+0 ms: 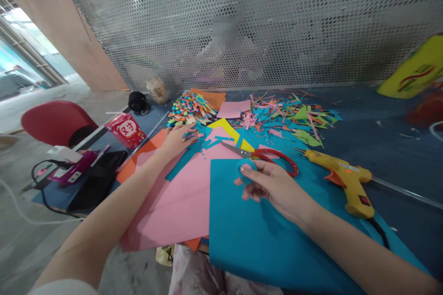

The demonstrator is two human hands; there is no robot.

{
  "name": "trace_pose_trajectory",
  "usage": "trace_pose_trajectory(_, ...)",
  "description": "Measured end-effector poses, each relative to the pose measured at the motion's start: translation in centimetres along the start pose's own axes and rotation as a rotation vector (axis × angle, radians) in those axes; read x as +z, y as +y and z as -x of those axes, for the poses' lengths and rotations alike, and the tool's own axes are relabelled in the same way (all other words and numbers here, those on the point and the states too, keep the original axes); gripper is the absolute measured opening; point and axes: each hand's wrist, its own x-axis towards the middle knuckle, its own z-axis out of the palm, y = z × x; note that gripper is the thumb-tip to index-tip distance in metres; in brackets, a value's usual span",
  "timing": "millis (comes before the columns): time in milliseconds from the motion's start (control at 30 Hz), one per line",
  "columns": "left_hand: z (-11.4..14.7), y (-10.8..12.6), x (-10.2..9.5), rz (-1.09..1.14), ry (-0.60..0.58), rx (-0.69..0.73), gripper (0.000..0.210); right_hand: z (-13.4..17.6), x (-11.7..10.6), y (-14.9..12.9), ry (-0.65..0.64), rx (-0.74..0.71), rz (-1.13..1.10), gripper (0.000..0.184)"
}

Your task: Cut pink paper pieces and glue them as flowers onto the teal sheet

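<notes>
Over a blue sheet (242,235) at the near edge of the table (363,113), a small paper piece (245,163) is pinched by the right hand (273,186); its shaping seems underway, steadiness called for; what the left hand (180,138) grasps cannot be told.

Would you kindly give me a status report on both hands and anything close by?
Right hand pinching small blue paper piece. Left hand near blue paper strip, grip unclear. Red-handled scissors lying just beyond right hand.
</notes>
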Motion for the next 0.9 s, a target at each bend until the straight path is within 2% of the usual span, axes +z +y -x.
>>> trace_pose_trajectory(133,-0.2,0.4,0.7,-0.100,0.002,0.051,0.048,-0.2,-0.2,0.2,-0.037,-0.034,0.079,0.045)
trace_pose_trajectory(267,-0.2,0.8,0.7,-0.159,-0.039,0.018,0.042,-0.2,-0.2,0.3,-0.049,-0.040,0.145,0.042)
trace_pose_trajectory(433,-0.1,0.8,0.3,-0.145,-0.052,0.030,0.040,-0.3,-0.2,0.4,-0.038,-0.046,0.180,0.041)
trace_pose_trajectory(600,0.0,0.7,0.8,-0.124,-0.064,0.046,0.053,-0.7,-0.4,1.0,-0.071,-0.060,0.266,0.040)
trace_pose_trajectory(900,0.0,1.3,0.4,-0.088,-0.067,0.026,0.040,-1.2,-0.8,1.9,-0.125,-0.125,0.402,0.034)
